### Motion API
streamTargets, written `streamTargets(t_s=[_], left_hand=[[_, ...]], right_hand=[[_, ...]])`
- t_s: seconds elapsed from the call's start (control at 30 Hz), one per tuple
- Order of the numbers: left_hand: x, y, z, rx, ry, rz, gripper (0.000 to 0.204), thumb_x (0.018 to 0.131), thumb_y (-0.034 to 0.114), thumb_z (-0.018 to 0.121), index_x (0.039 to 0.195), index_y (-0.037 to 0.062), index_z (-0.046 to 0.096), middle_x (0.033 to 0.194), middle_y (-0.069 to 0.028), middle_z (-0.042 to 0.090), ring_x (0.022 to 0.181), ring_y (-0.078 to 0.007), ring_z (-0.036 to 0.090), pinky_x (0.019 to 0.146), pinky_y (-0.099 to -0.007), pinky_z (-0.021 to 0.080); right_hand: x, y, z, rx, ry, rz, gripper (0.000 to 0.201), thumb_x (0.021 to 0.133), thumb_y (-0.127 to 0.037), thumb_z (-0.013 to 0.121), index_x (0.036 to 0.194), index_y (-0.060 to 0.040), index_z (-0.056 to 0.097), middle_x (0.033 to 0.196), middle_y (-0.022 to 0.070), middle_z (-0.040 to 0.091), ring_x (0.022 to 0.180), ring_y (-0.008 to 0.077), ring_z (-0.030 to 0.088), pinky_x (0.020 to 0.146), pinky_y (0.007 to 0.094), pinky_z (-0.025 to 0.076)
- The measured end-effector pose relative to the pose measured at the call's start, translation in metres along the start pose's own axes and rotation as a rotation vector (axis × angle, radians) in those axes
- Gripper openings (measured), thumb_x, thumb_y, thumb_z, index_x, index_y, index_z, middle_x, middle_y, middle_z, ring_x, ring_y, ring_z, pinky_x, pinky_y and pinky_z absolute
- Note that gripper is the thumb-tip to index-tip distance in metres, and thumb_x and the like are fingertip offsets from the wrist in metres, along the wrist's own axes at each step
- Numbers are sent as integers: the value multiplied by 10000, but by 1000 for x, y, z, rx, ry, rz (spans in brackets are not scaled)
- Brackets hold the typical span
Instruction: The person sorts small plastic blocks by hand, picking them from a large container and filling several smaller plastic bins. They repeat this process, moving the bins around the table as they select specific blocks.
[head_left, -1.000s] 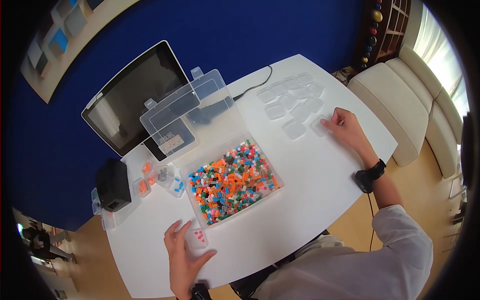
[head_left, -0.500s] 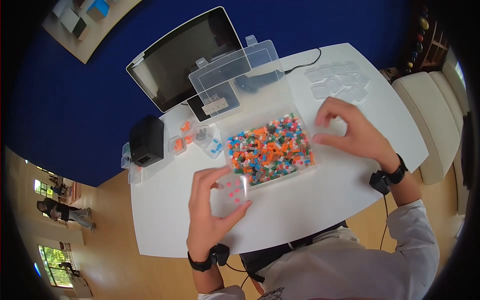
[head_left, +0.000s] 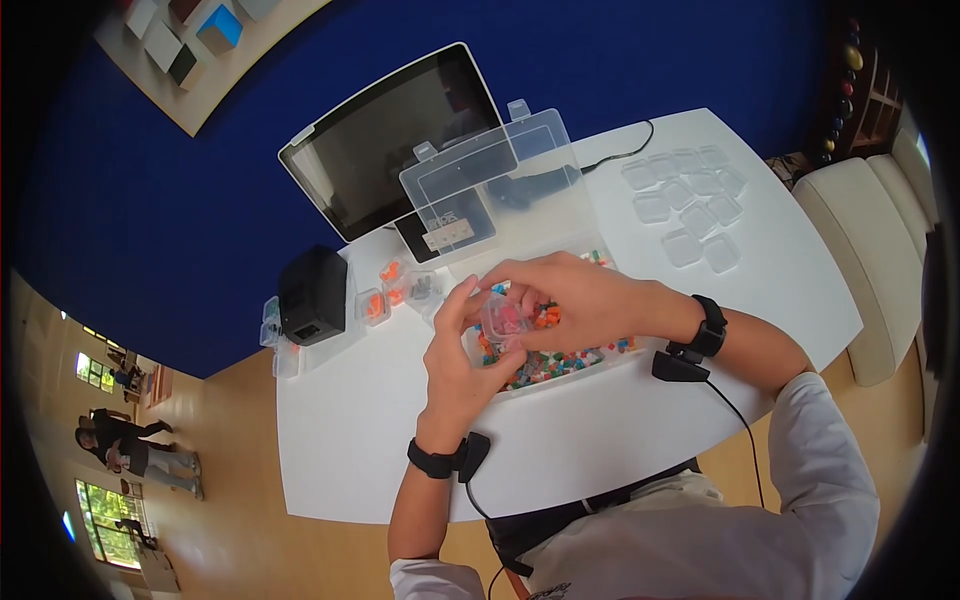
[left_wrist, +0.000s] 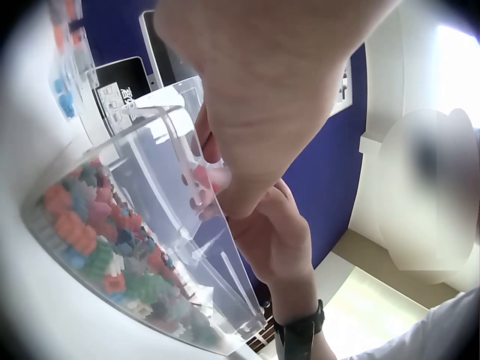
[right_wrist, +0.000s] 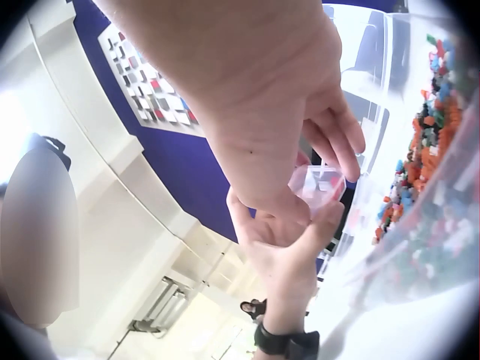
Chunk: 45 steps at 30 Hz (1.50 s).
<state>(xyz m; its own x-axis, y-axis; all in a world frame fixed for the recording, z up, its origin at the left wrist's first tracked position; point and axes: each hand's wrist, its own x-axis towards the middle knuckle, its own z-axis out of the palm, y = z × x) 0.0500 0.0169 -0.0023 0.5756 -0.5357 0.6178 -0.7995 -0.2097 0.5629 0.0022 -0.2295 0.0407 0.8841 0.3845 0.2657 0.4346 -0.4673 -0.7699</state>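
Observation:
A small clear box (head_left: 505, 318) with pink bricks inside is held by both hands above a big clear bin (head_left: 572, 374) full of mixed coloured bricks. My left hand (head_left: 468, 305) grips the box from the left and below, thumb and fingers curled round it. From the right, my right hand (head_left: 522, 288) pinches its top. The right wrist view shows the small box (right_wrist: 319, 182) between the fingertips of both hands. In the left wrist view the box (left_wrist: 201, 180) is partly hidden behind the palm, with the bin's wall (left_wrist: 150, 225) beneath.
On the white table (head_left: 380, 440) are the bin's raised lid (head_left: 490, 180), a dark tablet (head_left: 390, 140), a black device (head_left: 313, 295), small boxes of orange and blue bricks (head_left: 392, 290), and several empty clear boxes (head_left: 690, 205). A cream sofa (head_left: 880, 260) stands at the right.
My left hand lifted the pink-brick box off the table to above the bin. My right hand came from the empty boxes at far right and met it there.

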Motion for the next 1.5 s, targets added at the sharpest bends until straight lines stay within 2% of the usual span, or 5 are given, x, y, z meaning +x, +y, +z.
streamTargets(t_s=[0.2,0.47,0.7,0.97,1.5], left_hand=[[3,1,-5,-16,-44,-94,938,784,5,988,1619,66,565,1439,-182,762,1248,-272,796,1116,-445,644],[15,-5,-20,409,-61,409,644,848,-201,803,1445,34,751,1416,-165,792,1101,-357,770,941,-423,654],[13,-6,-18,431,-15,437,639,866,-162,838,1465,38,739,1402,-161,799,1072,-332,765,920,-401,639],[-1,8,-1,-27,122,-120,817,784,202,1092,1467,49,671,1106,-77,782,1006,-183,731,891,-339,584],[5,-3,-17,118,95,-147,357,1038,99,847,1362,38,713,986,-54,778,885,-162,707,870,-339,557]], right_hand=[[9,0,-8,85,-59,-52,568,941,-104,868,1470,-64,668,1140,135,790,980,258,776,921,376,644],[8,14,-18,80,-16,-116,388,973,-21,796,1340,-34,670,1136,145,764,956,273,779,844,397,643],[2,-2,-15,-67,4,-121,490,966,-51,855,1406,-54,641,1391,161,679,1178,350,749,988,467,632],[-3,2,20,-281,70,-297,635,946,-126,897,1512,-40,623,1425,156,681,1227,342,709,1066,480,551],[-60,-6,-66,-582,259,-90,397,1112,-214,732,1465,-35,699,1240,175,752,1132,391,703,1014,483,550]])
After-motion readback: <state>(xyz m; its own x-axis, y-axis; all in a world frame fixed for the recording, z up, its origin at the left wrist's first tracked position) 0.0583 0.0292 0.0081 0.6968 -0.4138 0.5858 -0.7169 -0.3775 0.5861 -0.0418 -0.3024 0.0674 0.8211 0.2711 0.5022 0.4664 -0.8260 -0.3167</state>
